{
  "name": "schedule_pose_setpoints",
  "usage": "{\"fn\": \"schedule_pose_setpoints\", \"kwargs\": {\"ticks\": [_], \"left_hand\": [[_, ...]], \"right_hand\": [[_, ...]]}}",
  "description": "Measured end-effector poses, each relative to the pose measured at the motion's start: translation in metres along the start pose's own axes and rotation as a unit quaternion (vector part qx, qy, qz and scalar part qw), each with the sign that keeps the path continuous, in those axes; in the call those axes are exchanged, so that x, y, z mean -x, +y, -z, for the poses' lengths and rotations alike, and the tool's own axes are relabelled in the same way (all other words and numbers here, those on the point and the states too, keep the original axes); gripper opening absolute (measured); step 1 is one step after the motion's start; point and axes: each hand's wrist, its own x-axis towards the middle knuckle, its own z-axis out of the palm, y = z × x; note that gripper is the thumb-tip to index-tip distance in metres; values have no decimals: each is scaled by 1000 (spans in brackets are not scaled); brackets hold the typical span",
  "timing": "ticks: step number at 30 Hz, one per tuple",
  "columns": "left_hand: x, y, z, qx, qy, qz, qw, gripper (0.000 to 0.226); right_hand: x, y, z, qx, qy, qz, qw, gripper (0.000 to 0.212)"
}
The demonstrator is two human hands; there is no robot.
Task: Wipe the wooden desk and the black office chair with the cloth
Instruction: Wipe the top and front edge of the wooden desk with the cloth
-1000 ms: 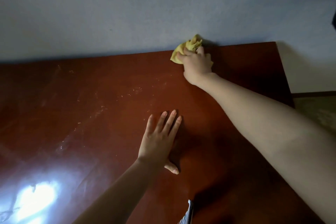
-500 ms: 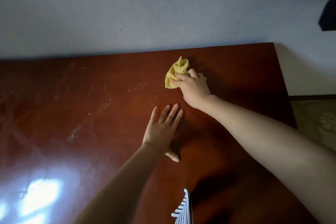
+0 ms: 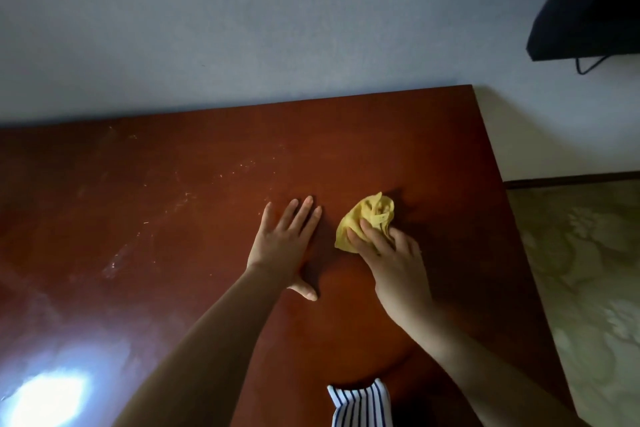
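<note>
Your count: one bench (image 3: 173, 218). One yellow cloth (image 3: 370, 215). Two hands, your left hand (image 3: 284, 246) and your right hand (image 3: 391, 260). One black object (image 3: 588, 10) at top right, with one cable (image 3: 588, 68) under it. One piece of striped fabric (image 3: 360, 406) at the bottom edge. One bright glare patch (image 3: 48, 399), lower left of the bench. Pale scuff marks on the bench: too many and too faint to count.

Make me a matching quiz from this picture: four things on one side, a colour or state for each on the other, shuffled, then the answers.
1 left hand
2 right hand
3 cloth
4 desk

A yellow, bunched up
B flat on the desk, fingers straight
C reddish-brown with pale smears
D holding the cloth

Pairs: 1-B, 2-D, 3-A, 4-C
</note>
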Motion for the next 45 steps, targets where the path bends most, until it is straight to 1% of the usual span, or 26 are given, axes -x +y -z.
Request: {"fn": "schedule_pose_setpoints", "kwargs": {"ticks": [1,3,5,6,7,9,10,11,13,16,19,23,25,28,30,33,36,38,45], "left_hand": [[-1,0,0,-2,2,-2,1000,149],[-1,1,-2,-6,5,-4,1000,149],[-1,1,-3,-9,7,-6,1000,149],[-2,1,-5,-10,10,-8,1000,149],[-3,1,-5,-11,13,-11,1000,149],[-4,0,-6,-13,17,-16,1000,149],[-5,0,-6,-14,18,-18,1000,149],[-5,1,-6,-13,20,-19,1000,149],[-4,1,-7,-6,23,-22,999,149],[-4,2,-9,1,19,-25,1000,149],[-5,2,-11,19,17,-23,999,150],[-7,3,-10,23,-2,-19,1000,151],[-9,3,-7,13,-8,-15,1000,152],[-9,3,-1,5,-26,-5,1000,150],[-8,1,3,0,-36,2,999,147],[-4,-2,15,22,-44,12,999,138],[12,6,25,55,-24,34,998,128],[28,19,22,83,-17,39,996,126],[94,58,-5,166,-52,57,983,124]], "right_hand": [[-4,7,0,14,13,29,999,69],[-16,24,3,33,44,98,994,59],[-35,41,11,58,59,145,986,52],[-47,48,16,71,48,154,984,51],[-61,54,20,88,18,154,984,54],[-94,64,25,119,-60,140,981,65],[-112,69,27,116,-90,122,982,68],[-129,73,30,107,-101,98,984,70],[-162,73,39,97,-88,56,990,72],[-205,70,49,81,-89,11,993,66],[-238,67,54,75,-105,-16,991,64],[-254,61,51,80,-107,-50,990,58],[-251,57,48,86,-96,-49,990,58],[-231,53,44,78,-96,-16,992,61],[-206,50,40,70,-96,8,993,63],[-156,40,33,67,-95,37,993,65],[-110,28,28,54,-103,30,993,65],[-83,20,25,54,-112,25,992,65],[7,-2,10,56,-131,14,990,68]]}}
